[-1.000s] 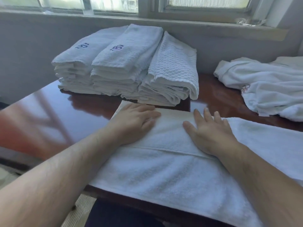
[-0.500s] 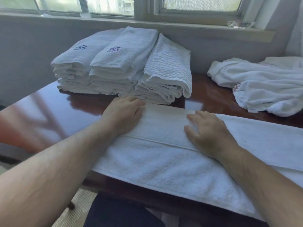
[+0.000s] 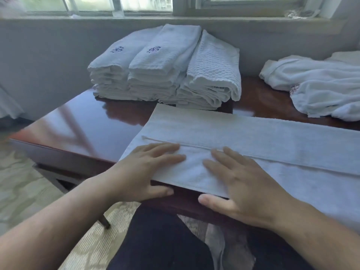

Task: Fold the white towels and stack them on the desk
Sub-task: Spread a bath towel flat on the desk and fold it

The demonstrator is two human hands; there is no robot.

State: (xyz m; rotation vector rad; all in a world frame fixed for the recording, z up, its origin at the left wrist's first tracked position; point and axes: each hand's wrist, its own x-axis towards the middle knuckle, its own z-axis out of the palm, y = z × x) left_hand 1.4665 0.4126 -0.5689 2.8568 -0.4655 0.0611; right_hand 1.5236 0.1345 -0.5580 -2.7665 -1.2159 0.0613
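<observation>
A long white towel (image 3: pixel 253 137), folded lengthwise, lies flat across the dark glossy desk (image 3: pixel 87 129), with a fold seam running along its middle. My left hand (image 3: pixel 144 172) and my right hand (image 3: pixel 239 188) rest side by side on the towel's near strip at its left end. Their fingers lie straight on top of the cloth. Both thumbs stretch out just below the towel's near edge, in front of the desk's front edge. Behind the towel stand three stacks of folded white towels (image 3: pixel 165 65), two topped with blue monograms.
A loose heap of unfolded white towels (image 3: pixel 321 84) lies at the back right of the desk. A grey wall and a window sill (image 3: pixel 175 18) close off the far side. My legs in dark trousers (image 3: pixel 159 240) are under the desk's front edge.
Both hands have slid from the towel's far half toward me to its near edge, and the thumbs now hang below that edge. The view has tilted downward.
</observation>
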